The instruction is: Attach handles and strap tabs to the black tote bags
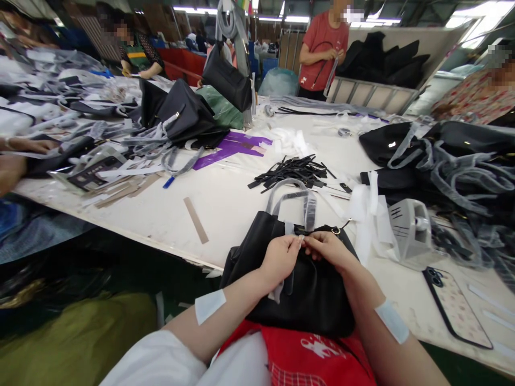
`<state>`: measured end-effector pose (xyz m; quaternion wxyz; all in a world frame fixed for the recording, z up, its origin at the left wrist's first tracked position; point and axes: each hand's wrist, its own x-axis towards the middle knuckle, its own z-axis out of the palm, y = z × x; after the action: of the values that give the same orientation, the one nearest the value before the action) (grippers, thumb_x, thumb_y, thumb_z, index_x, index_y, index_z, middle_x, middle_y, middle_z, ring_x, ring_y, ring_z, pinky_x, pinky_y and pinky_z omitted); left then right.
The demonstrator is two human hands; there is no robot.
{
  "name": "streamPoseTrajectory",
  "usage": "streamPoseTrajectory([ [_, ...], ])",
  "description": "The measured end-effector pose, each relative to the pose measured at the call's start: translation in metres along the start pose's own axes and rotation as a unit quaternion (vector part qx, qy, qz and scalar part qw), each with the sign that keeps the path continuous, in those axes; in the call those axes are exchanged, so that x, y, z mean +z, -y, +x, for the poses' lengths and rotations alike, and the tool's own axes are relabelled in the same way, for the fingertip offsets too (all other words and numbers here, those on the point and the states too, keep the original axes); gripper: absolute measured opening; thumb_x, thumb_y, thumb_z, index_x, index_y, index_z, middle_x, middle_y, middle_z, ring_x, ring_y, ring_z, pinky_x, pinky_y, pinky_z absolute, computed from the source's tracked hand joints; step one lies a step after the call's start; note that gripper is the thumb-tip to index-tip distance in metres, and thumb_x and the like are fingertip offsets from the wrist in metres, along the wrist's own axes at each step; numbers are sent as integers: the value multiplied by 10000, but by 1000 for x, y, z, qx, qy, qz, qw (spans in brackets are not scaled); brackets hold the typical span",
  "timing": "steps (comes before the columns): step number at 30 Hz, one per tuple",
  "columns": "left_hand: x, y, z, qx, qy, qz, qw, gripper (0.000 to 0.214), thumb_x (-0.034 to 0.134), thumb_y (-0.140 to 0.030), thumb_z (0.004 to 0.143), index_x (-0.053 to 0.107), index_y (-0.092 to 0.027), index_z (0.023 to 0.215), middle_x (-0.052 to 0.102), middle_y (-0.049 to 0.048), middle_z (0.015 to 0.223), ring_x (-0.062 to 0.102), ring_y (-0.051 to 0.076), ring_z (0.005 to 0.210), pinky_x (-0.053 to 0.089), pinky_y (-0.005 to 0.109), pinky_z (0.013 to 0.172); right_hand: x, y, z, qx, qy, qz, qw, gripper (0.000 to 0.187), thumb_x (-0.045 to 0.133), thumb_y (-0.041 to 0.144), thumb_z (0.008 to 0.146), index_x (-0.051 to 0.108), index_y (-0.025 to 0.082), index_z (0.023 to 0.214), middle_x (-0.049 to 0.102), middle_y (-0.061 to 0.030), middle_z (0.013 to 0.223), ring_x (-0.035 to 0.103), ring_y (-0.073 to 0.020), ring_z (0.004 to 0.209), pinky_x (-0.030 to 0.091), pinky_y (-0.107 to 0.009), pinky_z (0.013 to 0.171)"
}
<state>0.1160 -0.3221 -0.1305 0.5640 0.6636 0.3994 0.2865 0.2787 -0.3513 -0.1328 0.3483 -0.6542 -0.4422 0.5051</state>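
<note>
A black handbag rests at the table's front edge against my lap, its handles wrapped in clear plastic film and standing up. My left hand is closed in a pinch at the middle of the bag's top edge. Fingertips touching it, my right hand pinches at the same spot. Whatever small piece lies between the fingers is hidden. To the right of my right hand, a gold ring shows on the bag. Beyond the handles lies a pile of short black straps.
At right are a phone, a grey plastic dispenser and black bags with wrapped handles. A brown strip lies left on the white table. Bags crowd the far left. Several people stand around; another person's hand is at the left edge.
</note>
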Motion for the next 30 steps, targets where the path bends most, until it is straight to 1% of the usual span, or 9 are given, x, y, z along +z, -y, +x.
streamPoseTrajectory([
  [3, -3, 1, -5, 113, -30, 190, 975, 313, 409, -333, 944, 670, -174, 877, 643, 91, 856, 571, 193, 822, 391, 278, 755, -8, 7, -10, -16, -20, 42, 999, 424, 645, 565, 705, 662, 142, 716, 628, -21, 561, 530, -97, 429, 384, -192, 408],
  [7, -1, 4, -12, 106, -11, 305, 946, 338, 359, -288, 954, 632, -157, 1104, 630, 153, 949, 587, 225, 829, 396, 323, 766, -12, 20, -20, -11, -36, 48, 998, 544, 531, 659, 757, 673, 137, 703, 636, -54, 559, 553, -128, 431, 377, -215, 400],
  [10, 2, 3, -16, 89, 16, 349, 933, 371, 354, -205, 933, 557, -150, 1238, 616, 160, 951, 596, 235, 814, 409, 341, 757, -4, 34, -26, -27, -61, -72, 995, 617, 412, 686, 833, 671, 155, 653, 633, -67, 538, 556, -147, 432, 388, -251, 437],
  [15, 6, 1, -15, 97, 42, 386, 916, 378, 353, -137, 897, 574, -100, 1201, 613, 184, 940, 615, 259, 808, 425, 353, 727, 19, 60, -35, -89, -185, -413, 887, 523, 549, 660, 784, 606, 211, 522, 629, -76, 539, 565, -195, 536, 335, -302, 523],
  [19, 5, 1, -15, 96, 16, 378, 921, 370, 356, -149, 901, 569, -111, 1200, 622, 177, 948, 618, 249, 805, 425, 340, 724, 24, 62, -39, -95, -204, -479, 849, 286, 579, 393, 827, 669, 221, 617, 680, -76, 632, 595, -207, 597, 325, -305, 542],
  [22, 3, 3, -14, 108, 5, 390, 914, 359, 348, -182, 922, 560, -143, 1210, 623, 156, 984, 613, 227, 814, 419, 307, 714, 16, 54, -41, -93, -179, -447, 871, 228, 544, 303, 842, 704, 232, 697, 702, -61, 679, 624, -209, 643, 360, -297, 566],
  [25, 0, 3, -10, 110, -13, 347, 931, 287, 356, -230, 939, 616, -148, 1028, 626, 130, 917, 594, 213, 792, 405, 290, 690, 10, 40, -41, -66, -143, -338, 928, 228, 530, 309, 851, 713, 225, 743, 697, -38, 656, 629, -183, 581, 407, -284, 565],
  [28, -2, 0, -4, 63, -9, 211, 975, 248, 402, -246, 930, 599, -160, 805, 590, 71, 750, 547, 166, 697, 383, 259, 640, 11, 24, -38, -29, -105, -169, 980, 227, 523, 321, 847, 710, 194, 819, 679, -22, 625, 612, -148, 496, 451, -257, 534],
  [30, -4, -3, 0, -30, 20, 48, 998, 240, 415, -239, 920, 567, -160, 752, 507, 14, 619, 464, 113, 553, 342, 218, 539, 14, 14, -36, -16, -88, -77, 993, 252, 541, 361, 832, 703, 169, 837, 665, -24, 611, 600, -136, 475, 451, -236, 491],
])
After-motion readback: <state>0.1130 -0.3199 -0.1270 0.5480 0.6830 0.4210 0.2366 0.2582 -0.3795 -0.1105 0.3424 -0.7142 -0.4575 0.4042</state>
